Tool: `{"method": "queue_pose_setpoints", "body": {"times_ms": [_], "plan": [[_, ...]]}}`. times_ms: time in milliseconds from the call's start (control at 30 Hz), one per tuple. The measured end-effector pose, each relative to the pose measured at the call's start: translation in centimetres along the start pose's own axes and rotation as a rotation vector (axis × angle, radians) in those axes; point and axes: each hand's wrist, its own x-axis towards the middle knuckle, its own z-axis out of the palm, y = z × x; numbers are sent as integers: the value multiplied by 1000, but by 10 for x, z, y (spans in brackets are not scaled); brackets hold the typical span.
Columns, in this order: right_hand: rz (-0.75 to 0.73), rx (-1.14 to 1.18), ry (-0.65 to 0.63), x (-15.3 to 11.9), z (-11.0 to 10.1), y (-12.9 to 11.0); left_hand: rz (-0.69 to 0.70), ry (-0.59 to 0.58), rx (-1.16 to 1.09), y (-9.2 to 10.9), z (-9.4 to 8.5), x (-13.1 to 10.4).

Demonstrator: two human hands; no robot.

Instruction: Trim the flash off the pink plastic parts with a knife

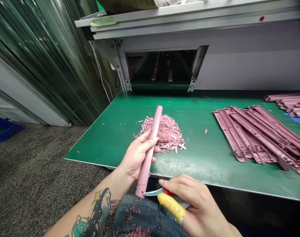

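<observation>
My left hand (140, 151) is closed around a long pink plastic tube (150, 148), which slants from over the bench down towards my lap. In my right hand (194, 200), a small knife (153, 193) with a bluish blade and a bit of red at its handle is gripped. The blade tip touches the lower end of the tube, beside a small hole. A yellow cover (171, 206) wraps one digit of that hand. Behind the tube lies a heap of pink shavings and small strips (169, 131).
Pink half-shells (258, 135) are piled on the green bench (95, 141) at right, with more tubes (293, 102) behind. A conveyor opening (162, 70) at the back holds several pink parts. Shavings cover my jeans (137, 214). A blue stool (4, 128) stands at left.
</observation>
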Motion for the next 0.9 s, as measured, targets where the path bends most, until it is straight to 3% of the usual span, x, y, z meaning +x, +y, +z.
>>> {"method": "queue_pose_setpoints", "body": {"times_ms": [167, 267, 367, 433, 467, 567, 700, 800, 900], "plan": [[100, -12, -30, 3, 3, 4, -25, -35, 93, -5, 5, 1], [85, -43, 2, -2, 3, 10, -34, -47, 120, -7, 7, -2], [40, -117, 272, -10, 8, 15, -34, -47, 138, -6, 7, -6], [115, -45, 469, -11, 13, 15, -13, -38, 144, -5, 8, -7], [190, 59, 497, -9, 17, 14, 8, -29, 144, -5, 8, -8], [423, 517, 336, 4, 30, 7, 92, 14, 137, -5, 12, -8], [540, 944, 163, 22, 41, 2, 161, 52, 95, -5, 19, -9], [525, 981, 50, 22, 40, 8, 175, 62, 60, -3, 23, -9], [383, 765, 53, 14, 37, 17, 171, 52, 25, -1, 22, -8]]}}
